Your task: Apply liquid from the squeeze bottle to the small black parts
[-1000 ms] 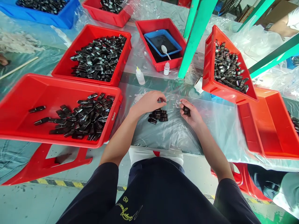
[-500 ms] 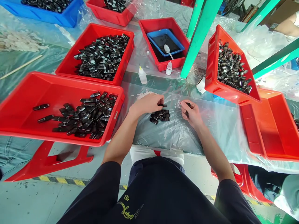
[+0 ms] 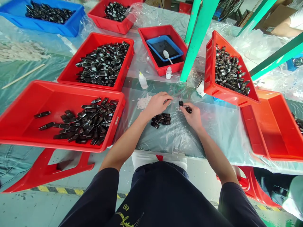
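My right hand (image 3: 193, 116) is closed around small glossy black plastic pieces (image 3: 188, 109). One more black piece (image 3: 181, 103) sticks out at its thumb and fingertips. My left hand (image 3: 159, 103) hovers just left of it, thumb and forefinger pinched together; whatever lies between them is too small to make out. Below my left hand, a small group of black pieces (image 3: 161, 119) lies on the plastic-covered table (image 3: 174, 135). A heap of tiny whitish bits (image 3: 143, 102) lies by my left wrist, and a few more bits lie beneath my right fingertips.
Red bins of black pieces stand left (image 3: 59, 116), behind it (image 3: 131, 52) and tilted at right (image 3: 209, 75). A dropper bottle (image 3: 143, 81) and small vial (image 3: 169, 73) stand ahead, near a blue tray (image 3: 151, 45) with a spoon (image 3: 166, 54). A green post (image 3: 191, 50) rises from the table.
My left hand has moved up and right from the group of black pieces toward my right hand. A black piece now shows beyond my right fingertips. The head view has shifted slightly.
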`<state>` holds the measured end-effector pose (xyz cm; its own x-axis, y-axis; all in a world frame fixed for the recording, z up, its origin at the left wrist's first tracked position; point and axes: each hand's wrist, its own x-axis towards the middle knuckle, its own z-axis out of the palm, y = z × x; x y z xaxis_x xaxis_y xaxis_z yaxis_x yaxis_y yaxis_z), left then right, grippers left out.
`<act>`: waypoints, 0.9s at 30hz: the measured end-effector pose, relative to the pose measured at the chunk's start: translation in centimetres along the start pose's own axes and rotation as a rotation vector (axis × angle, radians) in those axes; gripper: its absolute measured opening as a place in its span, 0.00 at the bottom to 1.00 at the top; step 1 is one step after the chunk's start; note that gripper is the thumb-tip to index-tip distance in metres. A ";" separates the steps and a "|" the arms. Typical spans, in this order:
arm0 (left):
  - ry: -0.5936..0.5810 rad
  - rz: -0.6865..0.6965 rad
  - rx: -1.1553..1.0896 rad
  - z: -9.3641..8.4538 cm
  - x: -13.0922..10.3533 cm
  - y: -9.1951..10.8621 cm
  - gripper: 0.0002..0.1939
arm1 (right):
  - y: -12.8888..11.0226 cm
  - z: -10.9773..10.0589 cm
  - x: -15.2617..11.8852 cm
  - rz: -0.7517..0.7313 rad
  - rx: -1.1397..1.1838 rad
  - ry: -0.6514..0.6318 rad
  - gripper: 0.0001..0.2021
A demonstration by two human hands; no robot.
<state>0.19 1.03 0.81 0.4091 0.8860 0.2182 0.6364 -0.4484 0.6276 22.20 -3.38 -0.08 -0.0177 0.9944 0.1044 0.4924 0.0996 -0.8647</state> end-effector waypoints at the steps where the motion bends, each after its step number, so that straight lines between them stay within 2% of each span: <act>1: -0.035 0.007 0.053 0.3 0.1 -0.4 0.16 | 0.0 -0.1 0.1 0.005 0.008 0.003 0.16; 4: -0.114 0.050 0.164 1.2 0.4 -1.1 0.17 | 0.2 -0.1 0.1 0.005 0.026 0.000 0.15; 7: -0.127 0.047 0.216 1.7 0.7 -1.1 0.16 | 0.1 -0.1 0.1 0.006 0.028 -0.009 0.16; 15: -0.076 -0.015 0.244 0.9 0.4 -0.9 0.11 | -0.3 -0.1 -0.2 -0.013 0.023 -0.038 0.16; 18: -0.014 -0.026 0.133 0.5 0.3 -0.5 0.10 | -0.3 0.0 -0.2 -0.030 0.003 -0.051 0.16; 21: 0.070 -0.046 -0.106 0.3 0.2 0.3 0.06 | -0.3 0.1 -0.3 -0.047 -0.024 -0.061 0.16; 24: 0.131 -0.090 -0.355 0.4 0.2 1.2 0.10 | -0.3 0.1 -0.4 -0.062 -0.048 -0.076 0.15; 27: 0.140 -0.079 -0.474 0.6 0.1 1.6 0.11 | -0.3 0.1 -0.5 -0.077 -0.062 -0.083 0.15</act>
<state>1.66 0.38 1.37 0.2598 0.9368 0.2342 0.2815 -0.3054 0.9097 21.99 -3.88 0.09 -0.1282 0.9837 0.1264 0.5394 0.1761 -0.8235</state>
